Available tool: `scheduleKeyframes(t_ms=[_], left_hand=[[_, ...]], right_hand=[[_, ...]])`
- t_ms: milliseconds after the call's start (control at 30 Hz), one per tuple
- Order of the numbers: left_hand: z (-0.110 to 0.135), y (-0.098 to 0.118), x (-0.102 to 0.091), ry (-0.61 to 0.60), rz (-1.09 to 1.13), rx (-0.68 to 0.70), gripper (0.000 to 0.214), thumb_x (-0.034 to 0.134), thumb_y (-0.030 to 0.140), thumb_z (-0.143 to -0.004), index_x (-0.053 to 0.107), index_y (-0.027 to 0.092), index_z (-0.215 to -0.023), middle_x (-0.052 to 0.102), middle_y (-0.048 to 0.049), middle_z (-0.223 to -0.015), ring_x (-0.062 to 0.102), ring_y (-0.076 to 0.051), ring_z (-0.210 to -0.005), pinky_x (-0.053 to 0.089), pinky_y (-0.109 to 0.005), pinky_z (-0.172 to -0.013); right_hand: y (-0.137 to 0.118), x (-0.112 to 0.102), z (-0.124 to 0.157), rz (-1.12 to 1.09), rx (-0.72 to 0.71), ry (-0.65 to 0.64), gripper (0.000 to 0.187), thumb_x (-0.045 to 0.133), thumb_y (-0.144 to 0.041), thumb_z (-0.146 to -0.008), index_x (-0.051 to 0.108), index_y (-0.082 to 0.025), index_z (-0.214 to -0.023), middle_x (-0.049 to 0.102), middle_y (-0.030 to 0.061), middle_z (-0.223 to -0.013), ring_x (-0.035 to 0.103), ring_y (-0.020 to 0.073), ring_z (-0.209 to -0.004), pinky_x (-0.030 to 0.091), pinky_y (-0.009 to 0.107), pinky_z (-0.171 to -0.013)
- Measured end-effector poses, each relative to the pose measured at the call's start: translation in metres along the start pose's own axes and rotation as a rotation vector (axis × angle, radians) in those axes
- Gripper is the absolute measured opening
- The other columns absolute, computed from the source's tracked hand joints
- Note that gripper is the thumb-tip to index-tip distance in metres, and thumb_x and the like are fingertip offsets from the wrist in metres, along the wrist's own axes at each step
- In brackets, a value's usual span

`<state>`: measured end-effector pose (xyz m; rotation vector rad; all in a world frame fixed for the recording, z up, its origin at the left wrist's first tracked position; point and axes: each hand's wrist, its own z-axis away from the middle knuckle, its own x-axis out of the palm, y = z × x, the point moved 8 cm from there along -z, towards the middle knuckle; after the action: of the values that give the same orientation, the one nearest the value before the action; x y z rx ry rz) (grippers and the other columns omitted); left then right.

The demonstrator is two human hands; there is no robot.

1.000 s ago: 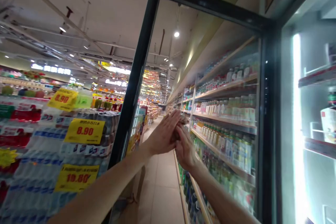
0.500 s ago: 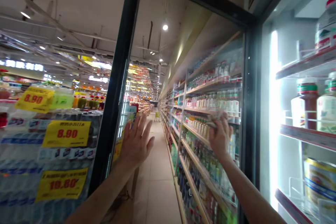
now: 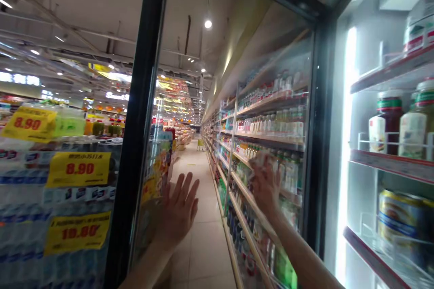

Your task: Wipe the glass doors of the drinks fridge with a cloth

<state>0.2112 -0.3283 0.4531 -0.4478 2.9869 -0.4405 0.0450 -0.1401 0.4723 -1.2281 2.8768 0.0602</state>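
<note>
The tall glass door (image 3: 220, 4) of a lit refrigerated cabinet stands open before me, in a dark frame (image 3: 137, 113). My left hand (image 3: 179, 212) lies flat with its fingers stretched out at the glass, near the door's left side. At the middle right of the pane is my right hand (image 3: 266, 187), smeared by motion. Its fingers are bent around a crumpled pale cloth (image 3: 259, 159), which is against or very near the glass. The cloth's edges are blurred.
To the right, cabinet shelves (image 3: 389, 162) hold bottles (image 3: 386, 122) and cans (image 3: 396, 216). On the left stand packs of bottled drinks with yellow price signs (image 3: 79, 169). Through the glass show a tiled aisle (image 3: 200, 244), long stocked shelves (image 3: 251, 198) and a distant cart (image 3: 200, 145).
My right hand has moved left and down across the pane with the cloth. My left hand sits somewhat lower in view. The view has shifted slightly, and the door's frame appears farther left.
</note>
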Motion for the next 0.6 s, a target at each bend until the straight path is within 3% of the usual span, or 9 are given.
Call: scheduleKeyframes(t_ms=[67,133,200,333,400,467,533,600], left_hand=[[0.011,0.008,-0.001,-0.007,0.007,0.005,0.065,0.045,0.018,-0.086,0.018,0.02,-0.144,0.042,-0.009,-0.139,0.019,-0.02,-0.138,0.01,-0.043,-0.116],[0.015,0.012,-0.001,-0.011,-0.003,-0.001,0.064,0.045,0.018,-0.085,0.019,0.019,-0.144,0.042,-0.0095,-0.139,0.017,-0.02,-0.139,0.008,-0.043,-0.116],[0.016,0.011,0.0,-0.015,-0.005,-0.013,0.064,0.045,0.019,-0.086,0.02,0.019,-0.144,0.042,-0.0095,-0.139,0.017,-0.02,-0.139,0.008,-0.043,-0.116],[0.016,0.005,0.004,-0.026,0.026,-0.018,0.065,0.047,0.021,-0.085,0.02,0.021,-0.144,0.042,-0.0099,-0.139,0.02,-0.022,-0.138,0.011,-0.046,-0.115],[0.017,0.003,0.007,-0.033,0.029,-0.012,0.066,0.049,0.021,-0.084,0.02,0.022,-0.144,0.041,-0.0098,-0.14,0.02,-0.023,-0.138,0.013,-0.046,-0.115],[0.019,0.003,0.01,-0.039,0.025,-0.021,0.067,0.05,0.022,-0.084,0.018,0.023,-0.144,0.04,-0.0094,-0.141,0.021,-0.022,-0.138,0.013,-0.047,-0.115],[0.02,0.003,0.013,-0.044,0.028,-0.039,0.068,0.05,0.023,-0.085,0.017,0.024,-0.144,0.038,-0.0091,-0.141,0.021,-0.023,-0.138,0.013,-0.048,-0.114],[0.019,0.003,0.015,-0.045,0.042,-0.054,0.068,0.05,0.024,-0.085,0.016,0.024,-0.144,0.037,-0.0088,-0.142,0.022,-0.023,-0.137,0.013,-0.049,-0.114]], right_hand=[[0.066,-0.016,0.013,0.04,0.267,0.122,0.044,0.036,-0.023,-0.086,0.051,-0.025,-0.127,0.038,0.0124,-0.139,0.036,0.0302,-0.128,0.031,0.057,-0.1],[0.089,-0.024,0.029,0.054,0.409,0.196,0.047,0.033,-0.024,-0.086,0.048,-0.021,-0.13,0.037,0.0162,-0.139,0.036,0.0332,-0.128,0.034,0.058,-0.096],[0.061,-0.019,0.044,0.04,0.367,0.159,0.048,0.035,-0.024,-0.086,0.045,-0.021,-0.132,0.034,0.017,-0.141,0.034,0.0345,-0.129,0.035,0.059,-0.095],[-0.053,0.006,0.069,-0.086,-0.008,-0.117,0.052,0.043,-0.014,-0.082,0.046,-0.031,-0.131,0.035,0.0081,-0.143,0.03,0.0296,-0.133,0.028,0.056,-0.105],[-0.067,0.008,0.077,-0.114,-0.099,-0.17,0.051,0.045,-0.012,-0.081,0.05,-0.035,-0.126,0.039,0.0051,-0.14,0.035,0.027,-0.13,0.024,0.056,-0.107],[-0.034,0.004,0.077,-0.085,-0.005,-0.122,0.047,0.045,-0.015,-0.082,0.052,-0.033,-0.125,0.038,0.0071,-0.141,0.036,0.0276,-0.129,0.024,0.057,-0.106],[0.018,-0.005,0.075,-0.04,0.229,-0.014,0.045,0.041,-0.021,-0.085,0.05,-0.027,-0.129,0.033,0.0118,-0.144,0.033,0.0301,-0.131,0.028,0.058,-0.103],[0.048,-0.011,0.075,-0.012,0.426,0.091,0.047,0.036,-0.025,-0.087,0.047,-0.023,-0.132,0.031,0.0156,-0.144,0.03,0.0323,-0.132,0.03,0.059,-0.1]])
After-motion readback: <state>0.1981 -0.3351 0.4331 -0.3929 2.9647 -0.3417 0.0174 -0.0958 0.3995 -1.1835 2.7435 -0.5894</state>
